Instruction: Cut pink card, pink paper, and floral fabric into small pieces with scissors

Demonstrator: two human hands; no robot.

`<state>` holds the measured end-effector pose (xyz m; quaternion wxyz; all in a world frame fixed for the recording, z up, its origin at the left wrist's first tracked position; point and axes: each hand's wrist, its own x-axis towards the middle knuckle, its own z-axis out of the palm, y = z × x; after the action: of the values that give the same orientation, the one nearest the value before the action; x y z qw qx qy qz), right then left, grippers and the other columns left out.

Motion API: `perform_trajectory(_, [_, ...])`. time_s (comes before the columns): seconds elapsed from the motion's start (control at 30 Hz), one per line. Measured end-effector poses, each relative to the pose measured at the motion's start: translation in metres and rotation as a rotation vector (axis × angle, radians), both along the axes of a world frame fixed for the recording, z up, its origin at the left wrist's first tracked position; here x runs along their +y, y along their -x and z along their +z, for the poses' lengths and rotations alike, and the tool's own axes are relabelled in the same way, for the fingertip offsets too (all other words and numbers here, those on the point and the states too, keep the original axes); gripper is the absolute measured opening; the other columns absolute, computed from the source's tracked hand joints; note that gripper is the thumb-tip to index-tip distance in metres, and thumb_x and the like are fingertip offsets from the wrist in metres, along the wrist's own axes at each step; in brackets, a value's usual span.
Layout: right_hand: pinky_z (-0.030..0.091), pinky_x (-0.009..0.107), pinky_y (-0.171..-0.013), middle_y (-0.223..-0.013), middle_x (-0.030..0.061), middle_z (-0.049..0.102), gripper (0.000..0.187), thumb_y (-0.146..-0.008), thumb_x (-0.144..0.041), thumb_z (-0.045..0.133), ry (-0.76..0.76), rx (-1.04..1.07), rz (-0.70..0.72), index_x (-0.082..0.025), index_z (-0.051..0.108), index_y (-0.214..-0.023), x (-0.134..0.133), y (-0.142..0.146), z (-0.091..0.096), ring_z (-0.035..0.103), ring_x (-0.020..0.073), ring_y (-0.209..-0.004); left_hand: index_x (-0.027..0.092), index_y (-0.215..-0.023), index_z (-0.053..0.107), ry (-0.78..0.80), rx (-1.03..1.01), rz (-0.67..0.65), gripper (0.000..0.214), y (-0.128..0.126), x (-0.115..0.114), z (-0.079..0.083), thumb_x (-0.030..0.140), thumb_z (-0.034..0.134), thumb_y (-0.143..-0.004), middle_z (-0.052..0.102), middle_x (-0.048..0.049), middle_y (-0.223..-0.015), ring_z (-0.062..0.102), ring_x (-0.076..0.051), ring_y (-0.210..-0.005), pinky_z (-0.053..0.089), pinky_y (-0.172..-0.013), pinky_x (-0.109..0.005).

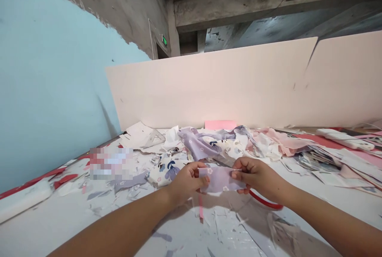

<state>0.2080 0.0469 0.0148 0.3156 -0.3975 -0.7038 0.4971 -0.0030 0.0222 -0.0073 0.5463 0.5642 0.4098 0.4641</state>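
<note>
A small piece of lilac fabric (pixel 219 179) with pale flowers is stretched between my two hands above the table. Its left end is pinched by my left hand (pixel 188 179), thumb in front. On the right, my right hand (pixel 253 173) pinches the other end between thumb and fingers. Under my right hand a red curved handle (pixel 267 201) shows; the rest of that object is hidden. Just beyond my hands lies a heap of lilac cloth (pixel 193 141) and cream floral cloth (pixel 170 169).
Scraps and thin offcuts litter the white tabletop (pixel 74 225). A pink strip (pixel 201 209) lies below the fabric. Papers with a clear set square (pixel 155 138) sit at the back left. Stacked paper pieces (pixel 319 159) and a white power strip (pixel 344 138) are at right. A pale partition (pixel 223 90) stands behind.
</note>
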Motion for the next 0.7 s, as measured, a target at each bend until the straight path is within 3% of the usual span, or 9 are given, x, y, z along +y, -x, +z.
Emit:
perform_trajectory(0.3, [0.041, 0.021, -0.051, -0.056, -0.0056, 0.048, 0.024, -0.072, -0.041, 0.052, -0.104, -0.087, -0.12, -0.019, 0.046, -0.065, -0.003, 0.004, 0.0, 0.052, 0.0085, -0.048, 0.016, -0.071, 0.049, -0.06, -0.014, 0.073, 0.029, -0.003, 0.003, -0.008, 0.039, 0.066, -0.062, 0.051, 0.0033, -0.061, 0.061, -0.013, -0.057, 0.04, -0.05, -0.02])
perform_trajectory(0.43, [0.041, 0.021, -0.047, -0.056, -0.0065, 0.047, 0.026, -0.072, -0.044, 0.052, -0.036, -0.052, -0.041, -0.02, 0.044, -0.069, -0.001, 0.004, -0.001, 0.053, 0.0088, -0.045, 0.016, -0.074, 0.048, -0.058, 0.015, 0.034, 0.03, -0.002, -0.001, -0.004, 0.04, 0.063, -0.064, 0.053, 0.0026, -0.061, 0.063, -0.015, -0.057, 0.039, -0.048, -0.019])
perform_trajectory(0.53, [0.041, 0.022, -0.047, -0.057, -0.0041, 0.051, 0.03, -0.074, -0.05, 0.047, -0.019, -0.103, -0.001, -0.02, 0.047, -0.076, 0.003, -0.003, 0.007, 0.056, 0.0115, -0.049, 0.016, -0.075, 0.049, -0.038, 0.01, 0.081, 0.032, 0.0, 0.0, -0.003, 0.041, 0.063, -0.064, 0.054, 0.0022, -0.063, 0.063, -0.015, -0.056, 0.039, -0.047, -0.019])
perform_trajectory(0.63, [0.04, 0.025, -0.05, -0.07, 0.0024, 0.059, 0.036, -0.075, -0.054, 0.042, -0.116, -0.282, -0.087, -0.02, 0.053, -0.077, 0.006, -0.02, 0.02, 0.056, 0.0144, -0.059, 0.016, -0.077, 0.049, 0.015, -0.041, 0.169, 0.035, 0.001, 0.005, -0.004, 0.041, 0.066, -0.06, 0.054, 0.0028, -0.066, 0.063, -0.014, -0.057, 0.04, -0.047, -0.018])
perform_trajectory(0.7, [0.034, 0.026, -0.045, -0.068, 0.005, 0.06, 0.034, -0.067, -0.053, 0.052, -0.198, -0.584, -0.218, -0.02, 0.056, -0.069, 0.007, -0.033, 0.026, 0.053, 0.0173, -0.056, 0.017, -0.076, 0.047, 0.054, -0.079, 0.222, 0.037, 0.001, 0.008, -0.005, 0.041, 0.068, -0.057, 0.052, 0.0039, -0.065, 0.063, -0.014, -0.058, 0.039, -0.046, -0.017])
